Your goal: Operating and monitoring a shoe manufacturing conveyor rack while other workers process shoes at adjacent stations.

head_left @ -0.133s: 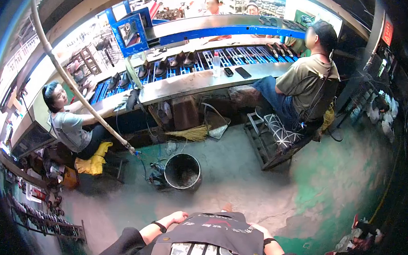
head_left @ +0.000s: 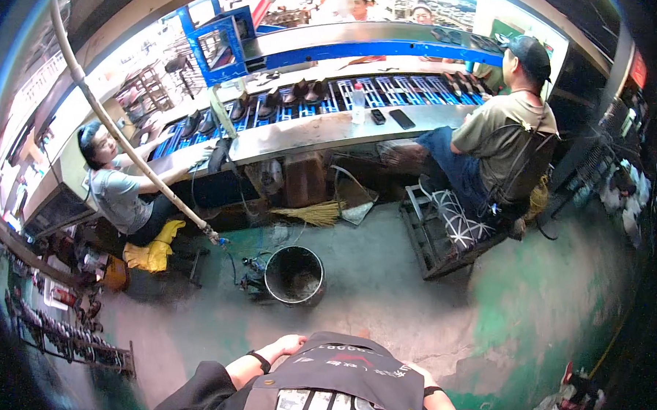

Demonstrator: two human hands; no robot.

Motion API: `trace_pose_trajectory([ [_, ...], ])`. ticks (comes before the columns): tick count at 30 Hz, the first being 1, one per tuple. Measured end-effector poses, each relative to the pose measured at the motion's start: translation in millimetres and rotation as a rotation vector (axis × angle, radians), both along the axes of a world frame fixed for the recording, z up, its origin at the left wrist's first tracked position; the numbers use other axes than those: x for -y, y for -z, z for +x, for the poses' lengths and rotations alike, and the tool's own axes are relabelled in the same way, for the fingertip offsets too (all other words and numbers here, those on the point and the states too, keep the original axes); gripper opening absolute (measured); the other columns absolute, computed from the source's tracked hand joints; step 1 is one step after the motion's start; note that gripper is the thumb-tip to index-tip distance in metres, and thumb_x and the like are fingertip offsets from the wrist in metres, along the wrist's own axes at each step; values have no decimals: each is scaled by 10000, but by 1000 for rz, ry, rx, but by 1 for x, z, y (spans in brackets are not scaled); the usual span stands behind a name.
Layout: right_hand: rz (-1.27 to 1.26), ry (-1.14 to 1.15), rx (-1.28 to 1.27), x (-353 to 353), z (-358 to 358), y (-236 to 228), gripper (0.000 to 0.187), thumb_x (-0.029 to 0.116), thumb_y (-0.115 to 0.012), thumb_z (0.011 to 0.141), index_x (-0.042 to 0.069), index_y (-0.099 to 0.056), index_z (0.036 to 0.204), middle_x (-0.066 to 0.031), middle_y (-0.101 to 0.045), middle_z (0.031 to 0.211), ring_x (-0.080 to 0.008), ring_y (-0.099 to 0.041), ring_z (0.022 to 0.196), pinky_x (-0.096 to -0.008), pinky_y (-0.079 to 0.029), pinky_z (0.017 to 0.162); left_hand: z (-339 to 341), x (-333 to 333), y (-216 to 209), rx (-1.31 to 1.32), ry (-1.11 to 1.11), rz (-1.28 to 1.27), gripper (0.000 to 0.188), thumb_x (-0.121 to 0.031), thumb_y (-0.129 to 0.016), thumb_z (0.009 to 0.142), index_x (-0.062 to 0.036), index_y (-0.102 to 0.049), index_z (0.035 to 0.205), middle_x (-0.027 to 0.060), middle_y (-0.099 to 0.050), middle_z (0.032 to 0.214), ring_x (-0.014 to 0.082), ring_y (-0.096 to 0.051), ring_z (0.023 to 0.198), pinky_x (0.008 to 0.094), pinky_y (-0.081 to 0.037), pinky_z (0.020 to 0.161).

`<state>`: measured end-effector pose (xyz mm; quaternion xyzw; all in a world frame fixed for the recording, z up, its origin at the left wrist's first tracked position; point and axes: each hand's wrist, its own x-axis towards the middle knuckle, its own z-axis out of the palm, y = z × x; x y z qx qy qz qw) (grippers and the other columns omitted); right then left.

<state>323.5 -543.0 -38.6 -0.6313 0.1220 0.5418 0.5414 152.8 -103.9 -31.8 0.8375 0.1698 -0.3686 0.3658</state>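
Note:
My left hand (head_left: pixel 289 345) is at the left edge of the dark grey apron (head_left: pixel 335 381) on my front. Its visible fingers are curled; the apron's edge hides their tips and anything in them. On the apron's other side, only the back of my right hand (head_left: pixel 418 371) and its wrist show; its fingers are hidden. A dark band circles each wrist. Ahead on the floor stands an open black bucket (head_left: pixel 294 275), apart from both hands.
Beyond the bucket runs a metal-edged conveyor (head_left: pixel 295 136) with dark shoes (head_left: pixel 297 94), a bottle (head_left: pixel 358 104) and a phone (head_left: pixel 402 119). People sit at its left (head_left: pixel 116 188) and right (head_left: pixel 504 139). A straw broom (head_left: pixel 310 213) lies below; a slanted pole (head_left: pixel 126 148) hangs at left.
The conveyor and seated people have shifted slightly right in view. The right-hand person's head has turned further toward the conveyor. My hands stay by the apron.

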Motion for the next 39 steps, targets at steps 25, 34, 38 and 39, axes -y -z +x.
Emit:
trace_pose_trajectory([
  [25,-103,-789,765,-148,348,72,323,258,-635,901,57,-719,1139,-170,-725,1064,-276,-679,1027,-358,-520,907,251,-134,55,231,-603,-186,295,-278,-602,948,-110,-712,1164,76,-740,897,188,-687,798,356,-540,699],
  [34,0,-383,983,-416,492,-72,269,105,-664,923,-3,-679,1169,-108,-731,1059,-165,-679,992,-306,-537,877,294,-213,71,-64,-755,-219,297,-303,-578,971,-134,-665,1199,6,-687,856,120,-609,616,297,-479,497],
  [38,204,-223,1194,-507,542,-180,193,46,-640,901,12,-700,1081,-89,-715,1049,-183,-677,988,-316,-529,886,308,-235,80,7,-809,-281,302,-315,-565,983,-132,-662,1201,-7,-690,868,100,-607,650,309,-493,527],
  [39,193,-247,1460,-522,573,-178,238,76,-661,894,14,-700,1120,-121,-718,1093,-224,-697,1023,-325,-530,907,314,-235,76,34,-822,-294,318,-319,-571,983,-125,-661,1218,-2,-700,880,99,-609,660,309,-503,551],
])
